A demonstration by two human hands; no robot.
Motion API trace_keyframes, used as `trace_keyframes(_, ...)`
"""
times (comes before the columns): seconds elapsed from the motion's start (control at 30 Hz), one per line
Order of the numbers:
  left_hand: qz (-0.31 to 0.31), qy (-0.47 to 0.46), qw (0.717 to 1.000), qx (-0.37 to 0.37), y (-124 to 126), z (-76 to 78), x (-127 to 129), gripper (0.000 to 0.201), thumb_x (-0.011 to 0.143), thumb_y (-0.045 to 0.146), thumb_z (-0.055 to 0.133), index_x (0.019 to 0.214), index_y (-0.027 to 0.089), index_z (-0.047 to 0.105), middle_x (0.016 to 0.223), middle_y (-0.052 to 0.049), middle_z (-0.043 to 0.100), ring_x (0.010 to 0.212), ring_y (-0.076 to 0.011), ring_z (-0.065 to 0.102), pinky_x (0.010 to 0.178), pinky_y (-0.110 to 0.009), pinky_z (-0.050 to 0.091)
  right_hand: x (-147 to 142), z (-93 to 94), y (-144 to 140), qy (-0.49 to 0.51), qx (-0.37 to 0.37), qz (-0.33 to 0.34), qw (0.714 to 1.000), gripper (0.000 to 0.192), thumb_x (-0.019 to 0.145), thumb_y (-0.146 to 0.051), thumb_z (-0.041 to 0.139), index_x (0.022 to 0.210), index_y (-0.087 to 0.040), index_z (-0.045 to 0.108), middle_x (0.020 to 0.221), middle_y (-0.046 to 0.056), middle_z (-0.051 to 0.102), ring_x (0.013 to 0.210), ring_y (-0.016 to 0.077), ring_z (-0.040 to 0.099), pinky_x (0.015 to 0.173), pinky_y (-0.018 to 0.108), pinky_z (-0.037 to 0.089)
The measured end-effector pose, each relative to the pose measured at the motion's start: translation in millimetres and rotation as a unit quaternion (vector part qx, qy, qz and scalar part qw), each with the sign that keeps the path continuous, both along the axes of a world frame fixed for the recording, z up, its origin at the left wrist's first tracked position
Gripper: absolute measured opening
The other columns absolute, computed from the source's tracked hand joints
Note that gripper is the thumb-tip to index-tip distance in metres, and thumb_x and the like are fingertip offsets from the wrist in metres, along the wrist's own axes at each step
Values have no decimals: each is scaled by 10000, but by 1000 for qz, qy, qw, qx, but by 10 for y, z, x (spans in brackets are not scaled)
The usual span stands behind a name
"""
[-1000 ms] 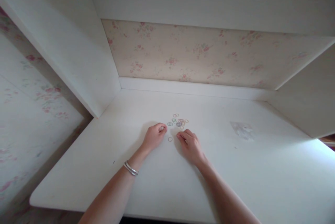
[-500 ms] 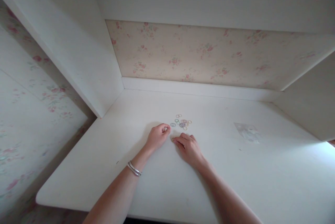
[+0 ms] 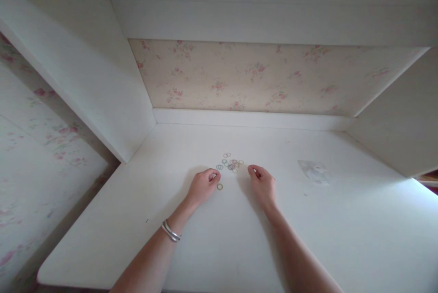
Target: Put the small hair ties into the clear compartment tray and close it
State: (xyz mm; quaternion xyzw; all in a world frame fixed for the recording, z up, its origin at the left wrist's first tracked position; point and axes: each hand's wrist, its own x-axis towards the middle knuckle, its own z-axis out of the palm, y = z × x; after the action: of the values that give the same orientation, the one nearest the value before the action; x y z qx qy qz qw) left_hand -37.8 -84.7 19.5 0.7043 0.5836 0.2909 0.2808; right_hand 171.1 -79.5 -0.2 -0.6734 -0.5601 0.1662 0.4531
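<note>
A loose cluster of small thin rings (image 3: 232, 165), which look like little elastic bands in green, grey, pink and yellowish tones, lies on the white desktop. My left hand (image 3: 202, 185) rests just left of the cluster, thumb and fingertips pinched together; whether anything is between them cannot be made out. Close by its fingertips lies a separate yellowish-green ring (image 3: 220, 187), nearer to me than the cluster. My right hand (image 3: 263, 185) hovers or rests right of the cluster, its fingers curled into a pinch, their contents hidden. Silver bangles circle my left wrist.
A clear plastic bag (image 3: 315, 172) lies on the white desktop (image 3: 205, 256) to the right. White side panels (image 3: 112, 83) and a low back ledge (image 3: 253, 118) bound the desk. A small dark speck sits left of my left forearm.
My right hand has moved right and away from the yellowish-green ring, which now lies uncovered on the desk. My left hand stays about where it was. The view has shifted slightly.
</note>
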Motion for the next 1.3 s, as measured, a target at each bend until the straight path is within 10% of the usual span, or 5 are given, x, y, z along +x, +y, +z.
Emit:
trace_keyframes(0.37, -68, 214, 974, 38, 132, 136, 569, 265, 873, 357, 457, 1045, 280, 643, 1008, -56, 688, 939, -210, 621, 785, -298, 440, 58, -13, 56, 50, -32, -5, 998, 399, 797, -484, 463, 858, -182, 715, 613, 20, 611, 550, 154, 506, 561, 260, 366)
trace_keyframes(0.67, -85, 257, 962, 35, 232, 95, 649, 262, 891, 319, 418, 931, 229, 661, 909, -81, 694, 888, -225, 634, 740, -304, 454, 71, -40, 79, 72, -41, 3, 997, 405, 797, -493, 460, 872, -186, 713, 582, 7, 583, 534, 140, 483, 526, 239, 336)
trace_keyframes(1.3, -119, 99, 984, 85, -157, 20, -101, 197, 898, 279, 462, 919, 255, 657, 939, 17, 695, 876, -145, 625, 797, -238, 440, 47, -94, 85, 94, -69, 20, 993, 409, 769, -516, 523, 880, -173, 716, 601, 17, 580, 550, 139, 475, 516, 242, 307)
